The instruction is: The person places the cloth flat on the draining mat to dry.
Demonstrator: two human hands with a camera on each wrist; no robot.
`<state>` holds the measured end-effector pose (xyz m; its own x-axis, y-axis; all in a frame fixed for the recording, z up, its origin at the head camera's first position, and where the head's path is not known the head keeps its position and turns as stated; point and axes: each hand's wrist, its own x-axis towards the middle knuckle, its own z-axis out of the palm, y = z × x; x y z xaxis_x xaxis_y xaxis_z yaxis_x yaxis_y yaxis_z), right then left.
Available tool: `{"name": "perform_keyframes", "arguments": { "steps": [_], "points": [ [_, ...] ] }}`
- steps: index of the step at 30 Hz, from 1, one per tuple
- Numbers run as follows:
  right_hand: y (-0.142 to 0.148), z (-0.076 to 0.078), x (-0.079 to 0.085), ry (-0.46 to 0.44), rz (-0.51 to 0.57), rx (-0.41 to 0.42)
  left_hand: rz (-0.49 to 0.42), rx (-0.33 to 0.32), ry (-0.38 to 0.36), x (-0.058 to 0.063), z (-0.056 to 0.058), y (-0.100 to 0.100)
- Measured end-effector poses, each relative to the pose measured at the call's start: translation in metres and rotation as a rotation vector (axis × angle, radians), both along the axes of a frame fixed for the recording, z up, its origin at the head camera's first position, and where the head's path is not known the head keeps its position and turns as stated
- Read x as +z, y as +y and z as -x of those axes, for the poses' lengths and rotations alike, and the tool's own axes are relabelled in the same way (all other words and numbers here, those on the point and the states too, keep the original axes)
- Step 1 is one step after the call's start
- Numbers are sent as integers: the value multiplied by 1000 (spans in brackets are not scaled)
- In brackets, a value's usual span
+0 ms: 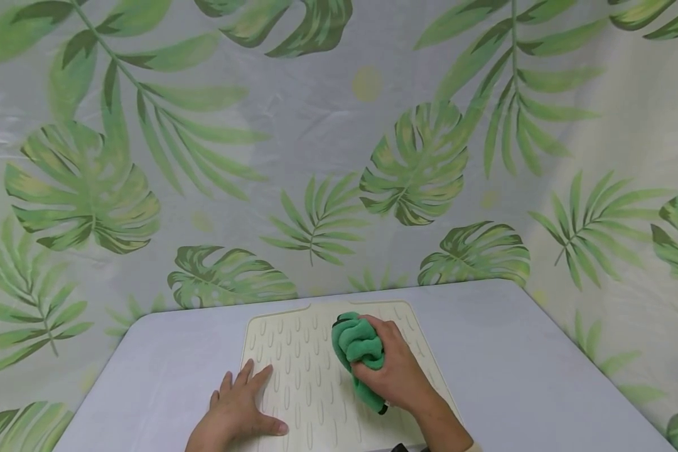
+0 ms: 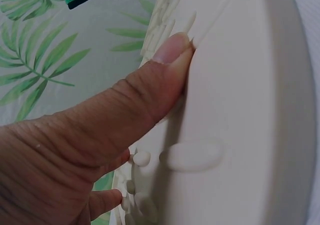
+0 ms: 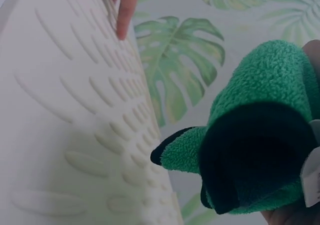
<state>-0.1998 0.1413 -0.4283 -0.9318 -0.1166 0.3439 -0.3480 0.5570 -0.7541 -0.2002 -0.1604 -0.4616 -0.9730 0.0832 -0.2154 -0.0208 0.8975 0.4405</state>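
A cream mat with raised oval ridges lies on the white table. On its left side rests my left hand, fingers spread and the thumb lying on the ridged surface; the left wrist view shows that thumb close up against the mat. My right hand grips a bunched green cloth with dark edging over the mat's right half. In the right wrist view the green cloth appears held off the mat, with a white tag at its edge.
The white table extends to both sides of the mat. Behind and beside it hangs a pale sheet printed with green leaves. A small dark object shows at the bottom edge near the right forearm.
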Motion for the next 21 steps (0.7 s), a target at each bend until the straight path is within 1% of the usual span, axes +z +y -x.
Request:
{"name": "perform_keyframes", "arguments": {
  "steps": [7, 16, 21],
  "points": [
    [-4, 1, -4, 7, -10, 25, 5, -12, 11, 1, -1, -1],
    [-11, 1, -10, -44, 7, 105, 13, -9, 3, 2, -1, -1],
    [-12, 1, -13, -37, -24, 127, 13, -1, -14, 4, -1, 1]
  ]
}}
